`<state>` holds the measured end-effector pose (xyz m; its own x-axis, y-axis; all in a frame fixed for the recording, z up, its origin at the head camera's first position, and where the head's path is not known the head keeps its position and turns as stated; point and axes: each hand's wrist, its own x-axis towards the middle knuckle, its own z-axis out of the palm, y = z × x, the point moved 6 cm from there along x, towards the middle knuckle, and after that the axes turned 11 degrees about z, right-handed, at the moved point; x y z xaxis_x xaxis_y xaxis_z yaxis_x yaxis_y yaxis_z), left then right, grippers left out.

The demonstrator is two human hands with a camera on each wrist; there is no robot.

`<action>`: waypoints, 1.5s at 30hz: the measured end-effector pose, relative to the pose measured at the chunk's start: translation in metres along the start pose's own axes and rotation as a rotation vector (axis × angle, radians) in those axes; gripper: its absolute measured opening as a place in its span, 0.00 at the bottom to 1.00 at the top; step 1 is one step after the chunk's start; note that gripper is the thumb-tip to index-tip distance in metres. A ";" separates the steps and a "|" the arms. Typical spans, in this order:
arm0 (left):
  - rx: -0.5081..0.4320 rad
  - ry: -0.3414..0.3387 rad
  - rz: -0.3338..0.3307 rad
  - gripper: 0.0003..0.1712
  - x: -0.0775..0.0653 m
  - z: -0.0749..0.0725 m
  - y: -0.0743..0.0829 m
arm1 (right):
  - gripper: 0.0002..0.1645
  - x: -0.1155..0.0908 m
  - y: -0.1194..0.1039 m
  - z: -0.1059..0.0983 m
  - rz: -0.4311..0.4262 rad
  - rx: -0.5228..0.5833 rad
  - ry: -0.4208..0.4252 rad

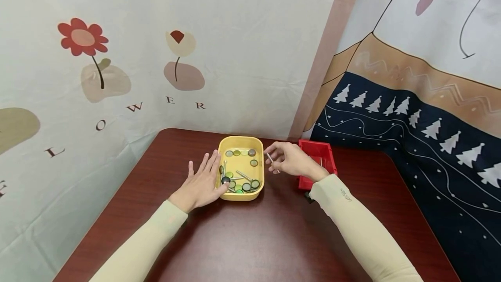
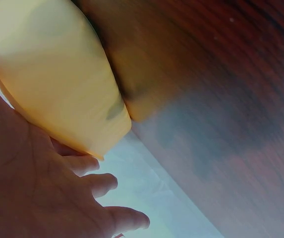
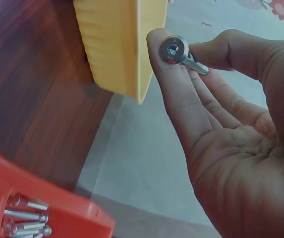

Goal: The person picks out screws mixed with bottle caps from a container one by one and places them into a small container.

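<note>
My right hand pinches a silver hex-socket bolt between thumb and forefinger. In the head view it hovers just right of a yellow plastic tub, between it and a red bin. My left hand rests against the tub's left rim, fingers straight and spread, thumb reaching over the near corner. Inside the tub lie several bottle caps, some green, others dark-edged, with several loose bolts among them, mostly toward the near end.
The red bin holds several silver bolts, seen in the right wrist view; my right forearm partly covers it in the head view. Both containers stand near the back edge of a dark red-brown wooden table. Printed cloth hangs behind.
</note>
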<state>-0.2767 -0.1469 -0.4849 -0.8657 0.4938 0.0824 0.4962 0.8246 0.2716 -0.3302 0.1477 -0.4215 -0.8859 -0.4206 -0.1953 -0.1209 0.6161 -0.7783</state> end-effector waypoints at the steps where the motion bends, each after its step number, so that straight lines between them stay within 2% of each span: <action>1: -0.001 -0.001 0.000 0.59 0.000 0.000 0.000 | 0.25 -0.001 0.002 -0.002 0.002 0.003 0.000; 8: -0.006 -0.007 -0.007 0.59 -0.001 0.000 0.000 | 0.25 -0.011 0.016 -0.016 0.027 0.050 0.005; 20: -0.003 -0.003 -0.002 0.59 0.000 -0.001 0.001 | 0.26 -0.023 0.036 -0.042 0.065 0.028 0.056; 27: -0.006 -0.004 0.000 0.59 -0.001 -0.001 0.000 | 0.26 -0.029 0.047 -0.059 0.088 -0.007 0.088; 36: -0.009 -0.014 0.000 0.58 0.000 -0.002 0.000 | 0.27 -0.033 0.061 -0.081 0.146 -0.057 0.181; 45: -0.002 -0.014 -0.003 0.58 0.000 -0.001 0.000 | 0.27 -0.030 0.078 -0.090 0.229 -0.175 0.242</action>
<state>-0.2772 -0.1472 -0.4838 -0.8663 0.4948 0.0684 0.4932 0.8257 0.2740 -0.3528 0.2682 -0.4223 -0.9765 -0.1025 -0.1895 0.0361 0.7893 -0.6129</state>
